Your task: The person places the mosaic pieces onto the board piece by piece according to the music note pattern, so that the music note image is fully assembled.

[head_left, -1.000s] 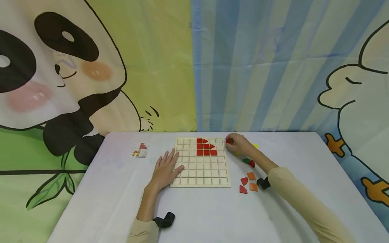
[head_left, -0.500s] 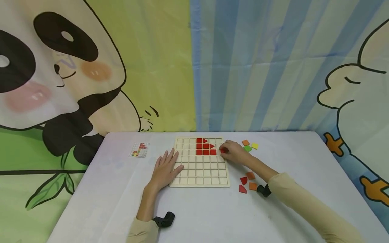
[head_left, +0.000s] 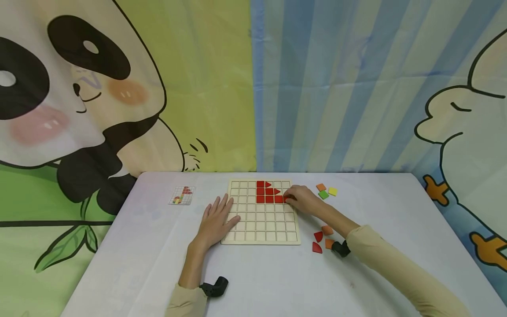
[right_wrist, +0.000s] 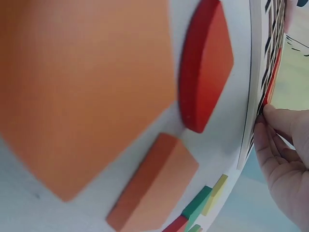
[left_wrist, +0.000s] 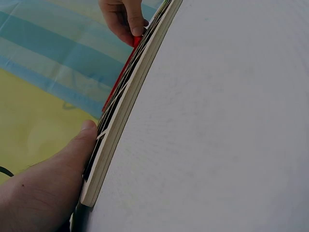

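Pinches a red piece (head_left: 285, 199) in the right hand (head_left: 303, 198), at the right end of the nearest red row (head_left: 270, 199) on the board (head_left: 257, 225); hides most of its outline under the fingertips. Lays the left hand (head_left: 214, 223) over the board's left edge with spread fingers. Has a card (head_left: 182, 196) to the left and, to the right, two red wedges (head_left: 317, 248) beside orange squares (head_left: 327, 230).

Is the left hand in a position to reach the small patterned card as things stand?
Probably yes: the left hand, fingers spread at the left edge of the board, holds nothing, and I see nothing between it and the small patterned card.
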### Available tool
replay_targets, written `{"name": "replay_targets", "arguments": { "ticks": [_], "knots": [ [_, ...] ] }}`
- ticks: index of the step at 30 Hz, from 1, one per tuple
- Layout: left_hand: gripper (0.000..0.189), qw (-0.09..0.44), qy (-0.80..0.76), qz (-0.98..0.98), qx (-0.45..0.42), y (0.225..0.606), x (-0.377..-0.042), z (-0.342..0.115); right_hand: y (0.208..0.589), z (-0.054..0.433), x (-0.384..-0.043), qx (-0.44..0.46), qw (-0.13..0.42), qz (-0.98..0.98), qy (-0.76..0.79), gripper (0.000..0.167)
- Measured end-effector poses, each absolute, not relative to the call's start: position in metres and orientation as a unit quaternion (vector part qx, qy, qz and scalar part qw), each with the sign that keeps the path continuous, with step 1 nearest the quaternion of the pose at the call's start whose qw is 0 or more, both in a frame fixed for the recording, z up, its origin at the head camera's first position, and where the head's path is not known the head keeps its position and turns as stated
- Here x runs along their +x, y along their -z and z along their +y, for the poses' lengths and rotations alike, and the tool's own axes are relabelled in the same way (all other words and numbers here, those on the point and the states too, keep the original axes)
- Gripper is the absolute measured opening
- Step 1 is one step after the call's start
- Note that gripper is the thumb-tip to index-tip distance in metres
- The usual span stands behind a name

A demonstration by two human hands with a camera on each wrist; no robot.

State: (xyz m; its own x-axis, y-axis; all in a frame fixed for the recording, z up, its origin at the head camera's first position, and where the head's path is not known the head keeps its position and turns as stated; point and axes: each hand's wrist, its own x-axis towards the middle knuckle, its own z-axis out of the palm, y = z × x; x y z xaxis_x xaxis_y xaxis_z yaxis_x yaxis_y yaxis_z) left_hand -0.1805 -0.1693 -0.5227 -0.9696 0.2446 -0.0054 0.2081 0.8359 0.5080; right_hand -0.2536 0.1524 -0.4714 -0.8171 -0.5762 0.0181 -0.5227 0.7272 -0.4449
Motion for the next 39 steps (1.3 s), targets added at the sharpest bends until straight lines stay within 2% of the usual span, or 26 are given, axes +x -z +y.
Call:
{"name": "replay_targets", "arguments": {
  "ticks": [13,18,25,29,35,39],
  "knots": [
    [0.078,0.057,-0.252,0.960,0.112,0.519,-0.181,-0.170,0.474,0.152,-0.255,-0.293,0.049,0.928,0.225,0.014],
    [0.078,0.044,-0.259,0.958,0.114,0.518,-0.180,-0.170,0.475,0.152,-0.254,-0.279,0.040,0.930,0.237,0.013],
    [0.078,0.062,-0.251,0.959,0.113,0.518,-0.180,-0.170,0.470,0.156,-0.247,-0.249,0.066,0.928,0.268,0.027],
    [0.078,0.063,-0.253,0.959,0.113,0.519,-0.180,-0.170,0.465,0.164,-0.229,-0.252,0.061,0.929,0.263,0.035],
    [0.078,0.046,-0.258,0.958,0.115,0.521,-0.179,-0.169,0.450,0.178,-0.179,-0.300,0.017,0.929,0.218,0.040],
    [0.078,0.037,-0.260,0.958,0.117,0.522,-0.180,-0.169,0.447,0.189,-0.149,-0.299,0.014,0.933,0.198,0.042]
  ]
}}
